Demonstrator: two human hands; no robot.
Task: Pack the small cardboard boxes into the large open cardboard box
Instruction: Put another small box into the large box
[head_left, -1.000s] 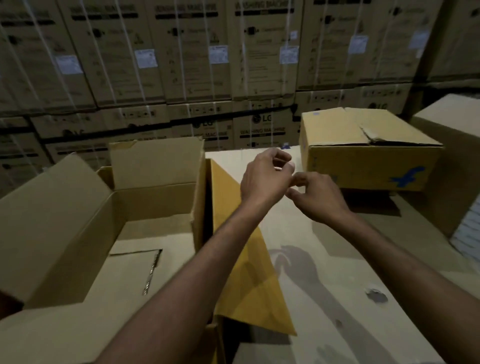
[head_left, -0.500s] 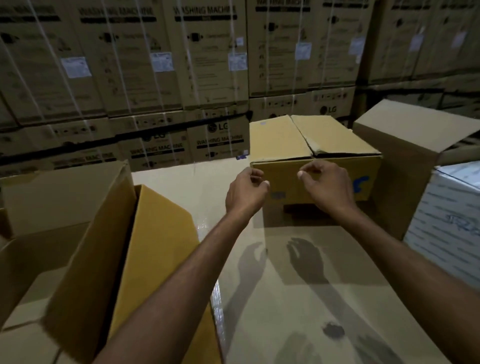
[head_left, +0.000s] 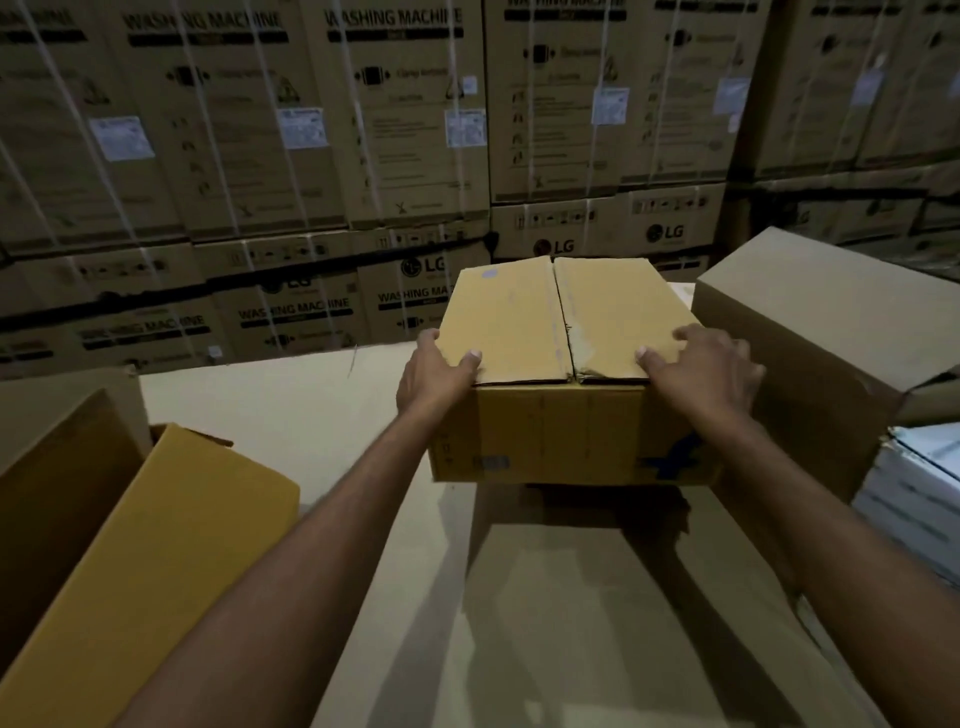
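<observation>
Gripping the small box at twelve o'clock, left hand and right hand, empty before, seemingly begin its lift.

Left hand: grips the small box, thumb on top, fingers down its left side.
Right hand: grips its right top edge.
Arms: both stretched forward.

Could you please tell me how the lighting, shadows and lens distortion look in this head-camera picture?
Head view: dim, warm light, darker towards the corners; the small cardboard box, gripped by the left hand and right hand, has a dark shadow under it on the work surface; wide-angle bending tilts the washing-machine cartons near the edges, and their small print is soft.
</observation>
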